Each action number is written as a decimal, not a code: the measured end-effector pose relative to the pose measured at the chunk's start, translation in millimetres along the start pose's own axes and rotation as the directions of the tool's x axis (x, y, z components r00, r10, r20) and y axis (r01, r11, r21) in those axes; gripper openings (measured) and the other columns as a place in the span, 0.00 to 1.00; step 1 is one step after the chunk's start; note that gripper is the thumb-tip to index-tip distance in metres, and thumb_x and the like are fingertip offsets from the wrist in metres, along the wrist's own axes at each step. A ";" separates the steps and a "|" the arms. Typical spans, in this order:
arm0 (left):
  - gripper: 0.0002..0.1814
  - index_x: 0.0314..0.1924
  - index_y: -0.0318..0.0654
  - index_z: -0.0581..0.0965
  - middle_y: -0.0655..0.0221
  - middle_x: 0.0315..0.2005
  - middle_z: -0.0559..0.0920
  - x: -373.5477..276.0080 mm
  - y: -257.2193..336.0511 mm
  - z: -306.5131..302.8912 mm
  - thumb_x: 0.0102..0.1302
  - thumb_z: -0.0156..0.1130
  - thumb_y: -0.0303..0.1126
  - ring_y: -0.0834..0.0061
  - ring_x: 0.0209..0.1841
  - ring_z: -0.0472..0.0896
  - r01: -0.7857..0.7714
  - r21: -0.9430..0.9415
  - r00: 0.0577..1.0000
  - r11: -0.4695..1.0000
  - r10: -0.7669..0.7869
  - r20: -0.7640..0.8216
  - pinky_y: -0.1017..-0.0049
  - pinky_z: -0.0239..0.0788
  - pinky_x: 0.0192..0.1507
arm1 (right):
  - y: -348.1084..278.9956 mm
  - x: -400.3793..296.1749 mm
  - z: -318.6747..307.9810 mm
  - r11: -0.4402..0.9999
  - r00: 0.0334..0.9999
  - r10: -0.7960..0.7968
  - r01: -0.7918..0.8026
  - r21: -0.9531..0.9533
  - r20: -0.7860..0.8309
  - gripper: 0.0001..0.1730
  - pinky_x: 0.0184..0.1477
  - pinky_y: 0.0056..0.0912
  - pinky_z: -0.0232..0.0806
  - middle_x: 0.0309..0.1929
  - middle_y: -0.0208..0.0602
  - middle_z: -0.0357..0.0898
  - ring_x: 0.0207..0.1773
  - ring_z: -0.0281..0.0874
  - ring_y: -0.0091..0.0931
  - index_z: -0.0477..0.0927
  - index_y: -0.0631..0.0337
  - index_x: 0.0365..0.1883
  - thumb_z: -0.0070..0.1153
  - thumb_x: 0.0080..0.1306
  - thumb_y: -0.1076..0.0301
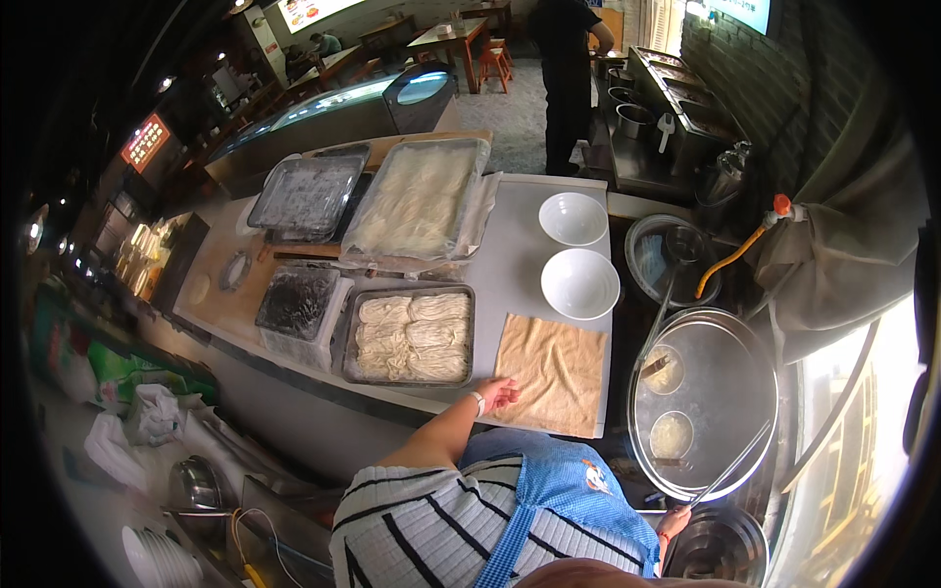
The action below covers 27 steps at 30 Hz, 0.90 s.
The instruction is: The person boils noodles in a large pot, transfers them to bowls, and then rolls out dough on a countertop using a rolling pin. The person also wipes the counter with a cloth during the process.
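Note:
My left hand (500, 394) lies palm up with its fingers loosely curled and holding nothing. It touches or hovers just over the left edge of a creased tan cloth (553, 375). In my right hand (673, 520) are long cooking chopsticks (731, 463), reaching over the rim of a large steaming pot (775, 411). Two round strainer baskets of noodles sit in the pot, one farther basket (664, 370) and one nearer basket (671, 435). Left of the cloth, a metal tray (472, 334) holds bundled raw noodles (415, 334).
Two white bowls (573, 219) stand beyond the cloth. Farther off are a plastic-covered dough tray (419, 195) and a dark tray (305, 195). A ladle (684, 246) rests over a round container (639, 257) near a yellow hose (724, 264). A person in black (562, 81) stands by the far counter.

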State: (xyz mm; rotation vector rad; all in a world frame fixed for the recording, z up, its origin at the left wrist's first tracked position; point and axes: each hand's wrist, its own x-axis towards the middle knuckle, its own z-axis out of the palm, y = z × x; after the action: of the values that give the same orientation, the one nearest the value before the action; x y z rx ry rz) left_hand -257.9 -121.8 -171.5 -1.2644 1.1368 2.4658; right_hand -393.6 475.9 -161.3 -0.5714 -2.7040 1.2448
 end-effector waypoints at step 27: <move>0.17 0.49 0.41 0.75 0.60 0.38 0.84 -7.4 -4.4 4.9 0.73 0.47 0.44 0.72 0.34 0.84 -0.089 0.037 0.994 0.995 0.091 -0.059 0.78 0.74 0.33 | -17.3 -4.4 -0.3 0.987 0.999 -0.052 0.052 -0.153 0.003 0.29 0.45 0.44 0.65 0.36 0.48 0.78 0.40 0.75 0.43 0.75 0.69 0.37 0.30 0.75 0.51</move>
State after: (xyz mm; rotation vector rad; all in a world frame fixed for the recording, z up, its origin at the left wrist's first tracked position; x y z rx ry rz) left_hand -254.4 -113.8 -166.6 -1.3151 1.2722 2.4749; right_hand -394.4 464.2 -147.8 -0.5137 -2.8113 1.0312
